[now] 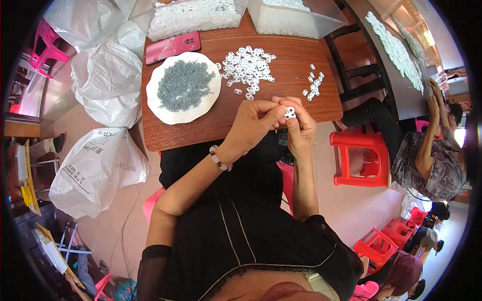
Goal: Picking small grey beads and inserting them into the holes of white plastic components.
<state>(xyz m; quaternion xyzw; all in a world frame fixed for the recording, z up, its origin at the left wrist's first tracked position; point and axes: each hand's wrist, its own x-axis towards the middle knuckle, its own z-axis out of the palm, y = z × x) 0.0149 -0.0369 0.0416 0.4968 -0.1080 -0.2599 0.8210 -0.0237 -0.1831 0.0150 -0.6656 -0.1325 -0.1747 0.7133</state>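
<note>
Over the near edge of the wooden table my two hands meet. My right hand is closed on a small white plastic piece with dark holes, thumb below it and fingers behind. Against the piece's left edge, the thumb and index finger of my left hand are pinched together; whatever lies between them is hidden. Beyond the hands is a loose pile of white plastic pieces with holes. A white wavy-rimmed plate at the left bears a heap of short grey pins. A smaller group of white pieces lies at the right.
The wooden table also bears a pink phone. Two clear bins of white pieces stand along the far side. White sacks are on the left floor; a red stool and a seated person are at right.
</note>
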